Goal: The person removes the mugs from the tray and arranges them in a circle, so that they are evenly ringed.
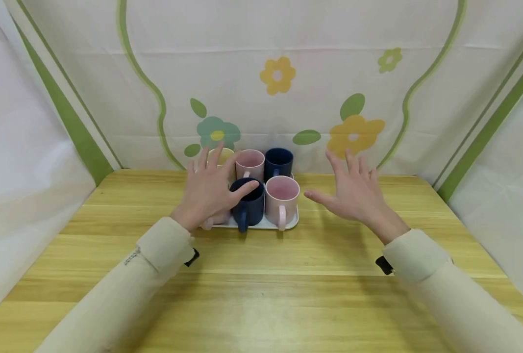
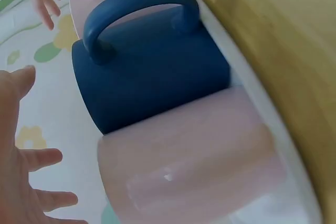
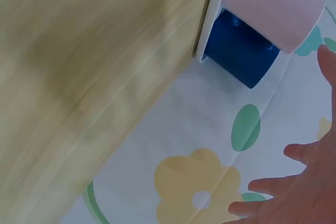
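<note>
We see six mugs upright on the tray (image 1: 293, 223) in two close rows of three, presumably so that the set keeps together on the table (image 1: 261, 304). Along the tray's near side stand a pink mug (image 1: 219, 217) at the left, mostly hidden, a navy mug (image 1: 251, 211) in the middle and a second pink mug (image 1: 281, 200) at the right; along its far side come a yellow mug (image 1: 231, 172), a third pink mug (image 1: 252, 166) and a second navy mug (image 1: 279, 164), with the cloth (image 1: 279, 29) behind. The handles we can make out face the tray's near side, which we take to be for easy reach or neatness. Neither hand grips anything. The left hand (image 1: 208, 191) is spread wide above the tray's left part, its thumb across the first navy mug's mouth in the head view; in the left wrist view the fingers look apart from the rims. The right hand (image 1: 354, 191), also widely spread, hangs off the tray's right side, its thumb nearest the second pink mug but clear of it. We judge the wide fingers leave room around the mugs, which lie below the left palm and beside the right.
</note>
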